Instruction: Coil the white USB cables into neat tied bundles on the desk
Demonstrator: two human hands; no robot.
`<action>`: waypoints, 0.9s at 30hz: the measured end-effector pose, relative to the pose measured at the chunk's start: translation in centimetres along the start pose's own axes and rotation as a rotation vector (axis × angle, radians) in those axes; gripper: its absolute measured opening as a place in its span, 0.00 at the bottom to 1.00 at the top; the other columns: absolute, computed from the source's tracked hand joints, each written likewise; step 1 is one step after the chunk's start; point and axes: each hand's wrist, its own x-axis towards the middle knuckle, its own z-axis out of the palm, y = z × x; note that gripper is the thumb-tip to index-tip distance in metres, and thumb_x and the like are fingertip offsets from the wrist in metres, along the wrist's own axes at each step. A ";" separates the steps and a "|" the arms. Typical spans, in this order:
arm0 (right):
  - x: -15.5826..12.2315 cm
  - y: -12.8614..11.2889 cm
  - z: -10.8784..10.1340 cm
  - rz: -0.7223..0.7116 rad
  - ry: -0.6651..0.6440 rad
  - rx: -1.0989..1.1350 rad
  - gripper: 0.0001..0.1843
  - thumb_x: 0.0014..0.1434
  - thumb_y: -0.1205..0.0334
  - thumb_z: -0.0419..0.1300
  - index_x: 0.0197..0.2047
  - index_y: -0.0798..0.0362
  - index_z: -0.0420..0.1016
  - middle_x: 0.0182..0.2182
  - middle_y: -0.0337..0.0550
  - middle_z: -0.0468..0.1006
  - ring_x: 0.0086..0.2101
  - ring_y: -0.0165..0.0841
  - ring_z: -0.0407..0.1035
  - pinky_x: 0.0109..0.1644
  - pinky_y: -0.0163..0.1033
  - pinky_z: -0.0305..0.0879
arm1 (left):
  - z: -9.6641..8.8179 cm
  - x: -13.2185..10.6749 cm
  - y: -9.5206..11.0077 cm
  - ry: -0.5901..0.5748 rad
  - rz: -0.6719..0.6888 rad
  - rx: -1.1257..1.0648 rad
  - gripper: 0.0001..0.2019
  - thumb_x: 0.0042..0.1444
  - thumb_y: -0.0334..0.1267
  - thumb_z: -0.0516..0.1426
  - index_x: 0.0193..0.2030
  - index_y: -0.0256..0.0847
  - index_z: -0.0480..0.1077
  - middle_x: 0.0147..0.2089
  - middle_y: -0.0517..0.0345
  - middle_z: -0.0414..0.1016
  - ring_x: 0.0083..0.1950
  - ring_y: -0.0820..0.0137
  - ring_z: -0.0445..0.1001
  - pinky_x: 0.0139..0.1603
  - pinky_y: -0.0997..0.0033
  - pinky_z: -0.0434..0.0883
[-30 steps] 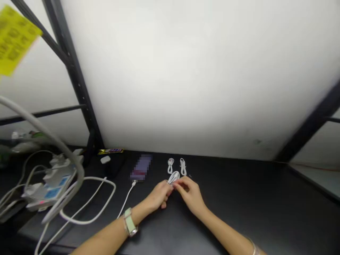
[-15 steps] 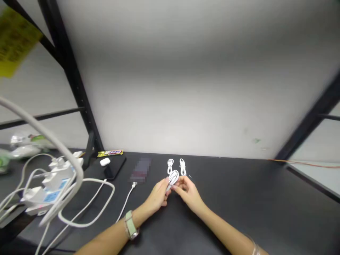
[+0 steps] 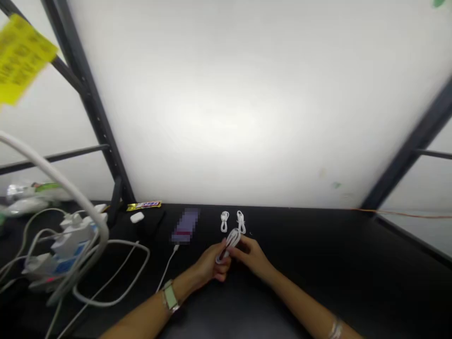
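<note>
A coiled white charging cable [image 3: 232, 240] is held between both hands above the black desk. My left hand [image 3: 212, 262], with a green-strapped watch at its wrist, is closed around the coil's lower end. Thumb and fingers of my right hand [image 3: 249, 253] pinch its right side; some fingertips are hidden behind the coil. Just beyond, two more bundled white cables lie on the desk: one on the left [image 3: 224, 221] and one on the right [image 3: 240, 221], the latter partly behind the held coil.
A phone [image 3: 186, 226] with a plugged-in white cord lies left of the hands. Further left are a white earbud case [image 3: 137, 217], a yellow snack wrapper [image 3: 144, 205] and a power strip [image 3: 70, 245] with tangled cords. A thick white cable [image 3: 67, 183] loops up in front.
The held coil has tilted and now extends lower, into my left hand. Both hands still grip it. The view has brightened and shifted slightly.
</note>
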 end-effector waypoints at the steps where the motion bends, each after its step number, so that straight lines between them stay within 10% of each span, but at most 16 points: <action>1: 0.0 -0.1 0.0 0.004 -0.005 0.013 0.16 0.51 0.53 0.63 0.38 0.56 0.71 0.30 0.42 0.72 0.30 0.30 0.65 0.26 0.31 0.62 | 0.0 0.0 -0.1 -0.006 -0.008 0.001 0.19 0.53 0.57 0.50 0.31 0.40 0.59 0.18 0.71 0.51 0.16 0.83 0.38 0.14 0.82 0.41; 15: -0.4 -0.7 -0.4 0.139 -0.201 0.203 0.19 0.46 0.51 0.66 0.32 0.57 0.67 0.25 0.37 0.70 0.24 0.25 0.61 0.26 0.30 0.57 | 0.5 -0.4 -0.2 -0.074 -0.086 0.088 0.24 0.52 0.62 0.48 0.28 0.39 0.60 0.16 0.71 0.48 0.15 0.83 0.39 0.16 0.80 0.40; 27: -0.6 -0.4 0.0 -0.049 -0.036 -0.049 0.13 0.51 0.56 0.63 0.36 0.54 0.67 0.30 0.39 0.70 0.31 0.31 0.65 0.34 0.36 0.65 | 0.4 -0.5 0.3 -0.076 -0.098 0.051 0.23 0.51 0.62 0.48 0.27 0.41 0.56 0.16 0.72 0.46 0.16 0.82 0.37 0.16 0.79 0.39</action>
